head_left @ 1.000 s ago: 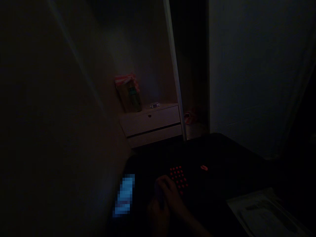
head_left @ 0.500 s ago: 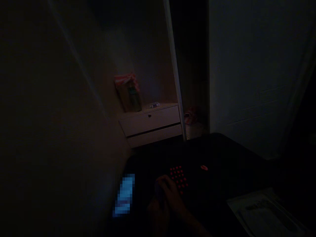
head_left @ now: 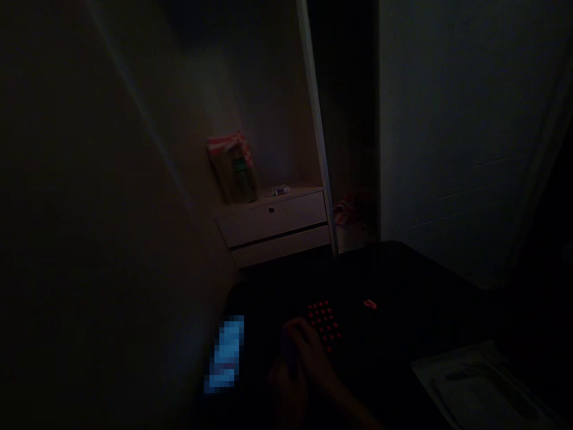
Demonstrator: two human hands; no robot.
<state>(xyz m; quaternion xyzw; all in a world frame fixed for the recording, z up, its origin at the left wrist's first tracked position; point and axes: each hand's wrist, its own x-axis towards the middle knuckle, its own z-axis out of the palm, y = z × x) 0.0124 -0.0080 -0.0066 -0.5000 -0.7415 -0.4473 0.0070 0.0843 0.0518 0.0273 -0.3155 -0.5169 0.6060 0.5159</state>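
The room is very dark, and my two hands meet low in the middle of the view over a black surface (head_left: 385, 382). My right hand (head_left: 308, 349) is curled, its fingers bent over a small dark, bluish object (head_left: 287, 346). Below it, my left hand (head_left: 289, 385) closes around the lower end of that same object. Its kind cannot be made out. Just beyond my right hand glow several rows of red dots (head_left: 324, 322), like backlit keys. A small red light (head_left: 370, 304) shines further right.
A bright blue, blurred screen (head_left: 227, 352) is on the left. Papers or a clear packet (head_left: 474, 382) lie at the lower right. Behind stand a pale drawer unit (head_left: 277, 227), a bag with a red-and-white top (head_left: 233, 170) and a pale door panel (head_left: 447, 149).
My left hand has shifted very slightly beneath the object. The light on the walls is a little different. Otherwise things look the same.
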